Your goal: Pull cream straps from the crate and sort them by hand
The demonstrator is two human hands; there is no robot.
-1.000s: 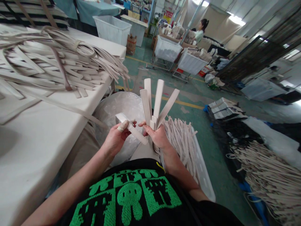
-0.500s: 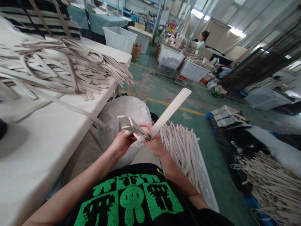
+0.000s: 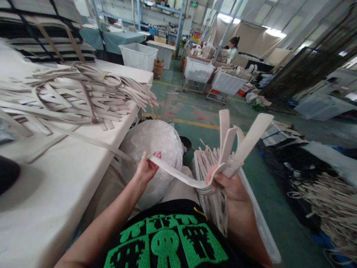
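At the centre of the frame, the person's left hand (image 3: 147, 170) grasps one end of a pale flat strap (image 3: 178, 175), its tip partly covered by the fingers. The strap sags to the right and meets the right hand (image 3: 232, 186), which is clenched around a bundle of similar straps (image 3: 251, 143). Their wide ends fan upward right of centre; the grip hides where they cross, so their number cannot be told. Lengths below the fist blend into the straps (image 3: 206, 160) in a white plastic bin (image 3: 272, 243), whose near part is covered by the right forearm.

Crumpled clear plastic (image 3: 153, 136) bulges behind the left hand, its contents hard to make out. Just beside it sits a dark round container (image 3: 186, 143), its inside too dark to read. The white-topped table (image 3: 61, 182) at left bears a tangled strap pile (image 3: 111, 98), and both run out of frame, as does a black object (image 3: 8, 175) at the left edge. At lower right, another strap heap (image 3: 340, 212) is cropped and blurred. A co-worker (image 3: 232, 48), upper right of centre, is largely hidden behind piled goods.
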